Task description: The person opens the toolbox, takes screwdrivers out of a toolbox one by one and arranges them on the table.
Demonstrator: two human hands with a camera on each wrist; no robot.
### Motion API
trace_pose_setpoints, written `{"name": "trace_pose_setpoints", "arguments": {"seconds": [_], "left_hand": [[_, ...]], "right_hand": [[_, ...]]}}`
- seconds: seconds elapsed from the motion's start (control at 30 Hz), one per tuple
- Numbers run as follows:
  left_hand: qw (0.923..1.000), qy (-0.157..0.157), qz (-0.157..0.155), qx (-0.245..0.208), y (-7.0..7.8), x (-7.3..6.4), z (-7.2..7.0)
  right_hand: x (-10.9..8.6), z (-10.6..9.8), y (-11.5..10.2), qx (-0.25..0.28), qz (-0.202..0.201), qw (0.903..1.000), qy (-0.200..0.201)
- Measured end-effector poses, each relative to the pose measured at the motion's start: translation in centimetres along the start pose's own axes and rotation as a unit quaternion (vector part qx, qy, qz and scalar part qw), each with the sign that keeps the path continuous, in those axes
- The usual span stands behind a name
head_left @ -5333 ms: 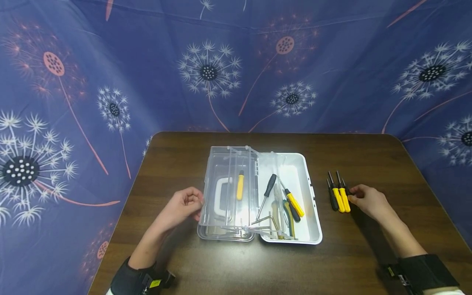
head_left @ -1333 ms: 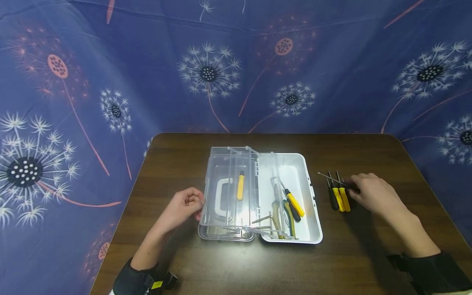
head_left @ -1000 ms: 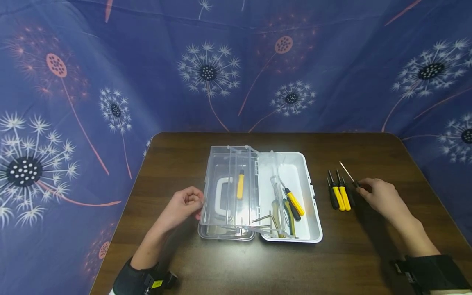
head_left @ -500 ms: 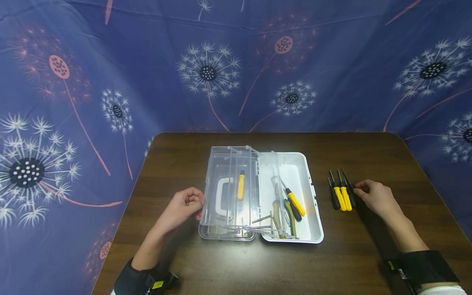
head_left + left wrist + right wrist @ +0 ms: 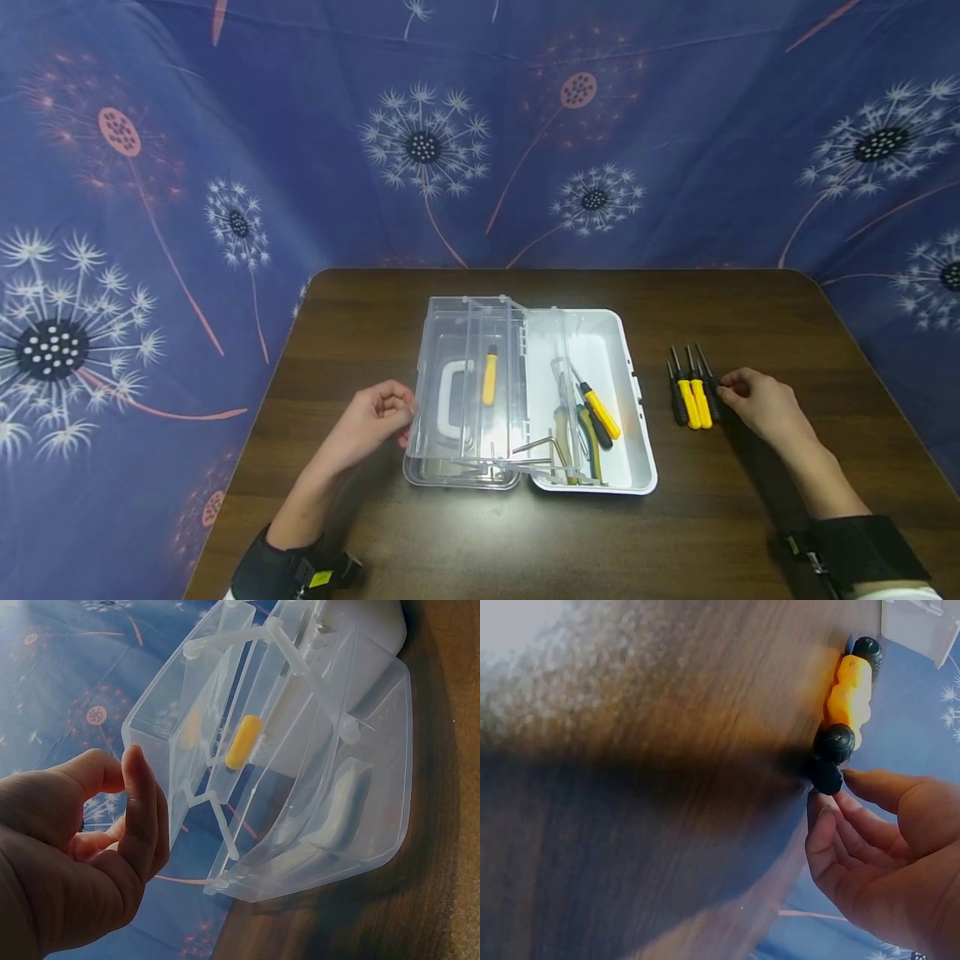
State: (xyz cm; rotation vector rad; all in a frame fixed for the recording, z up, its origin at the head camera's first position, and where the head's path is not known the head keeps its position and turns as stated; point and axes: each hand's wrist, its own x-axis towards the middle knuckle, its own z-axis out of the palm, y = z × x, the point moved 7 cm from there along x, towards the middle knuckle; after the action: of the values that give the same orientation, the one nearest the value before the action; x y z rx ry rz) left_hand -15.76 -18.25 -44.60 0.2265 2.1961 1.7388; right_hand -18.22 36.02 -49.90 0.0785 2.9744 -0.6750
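Observation:
At the right, my right hand [image 5: 765,408] pinches the black handle of a screwdriver [image 5: 826,778] between thumb and fingers. It lies at the near end of a side-by-side row in the right wrist view, beside another black handle [image 5: 835,742] and yellow-handled screwdrivers [image 5: 847,705]. My left hand [image 5: 371,423], fingers curled, holds the left edge of a clear tray [image 5: 154,742] of the opened toolbox. A yellow-handled tool [image 5: 489,379] shows through the clear plastic. The white toolbox base [image 5: 600,337] contains a yellow screwdriver [image 5: 602,417], pliers [image 5: 590,446] and bent hex keys [image 5: 534,447].
The toolbox stands mid-table, its clear lid [image 5: 420,479] folded out to the left with a white carry handle [image 5: 444,400]. Brown tabletop [image 5: 585,542] lies between me and the box. A blue dandelion-print cloth [image 5: 510,208] hangs behind the table.
A black-handled screwdriver left the toolbox. My right hand turned it from pointing left to pointing away and laid it at the row's right end. My left hand stayed at the tray.

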Motion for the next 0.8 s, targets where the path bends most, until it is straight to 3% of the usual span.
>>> {"name": "trace_pose_setpoints", "arguments": {"seconds": [0.4,0.5,0.63,0.8], "left_hand": [[0.9999,-0.004,0.01,-0.003,-0.3,0.0,-0.1],[0.9999,-0.006,0.01,0.0,-0.3,0.0,-0.1],[0.9999,-0.004,0.011,0.003,-0.2,0.0,-0.2],[1.0,0.001,0.007,0.002,-0.2,0.0,-0.1]], "right_hand": [[0.2,0.0,0.0,-0.001,-0.012,0.9997,0.022],[0.2,-0.5,-0.9,-0.005,-0.031,0.9985,0.045],[0.1,-1.4,-4.0,0.014,-0.063,0.9955,0.069],[-0.1,-1.9,-10.4,0.047,-0.104,0.9913,0.066]]}}
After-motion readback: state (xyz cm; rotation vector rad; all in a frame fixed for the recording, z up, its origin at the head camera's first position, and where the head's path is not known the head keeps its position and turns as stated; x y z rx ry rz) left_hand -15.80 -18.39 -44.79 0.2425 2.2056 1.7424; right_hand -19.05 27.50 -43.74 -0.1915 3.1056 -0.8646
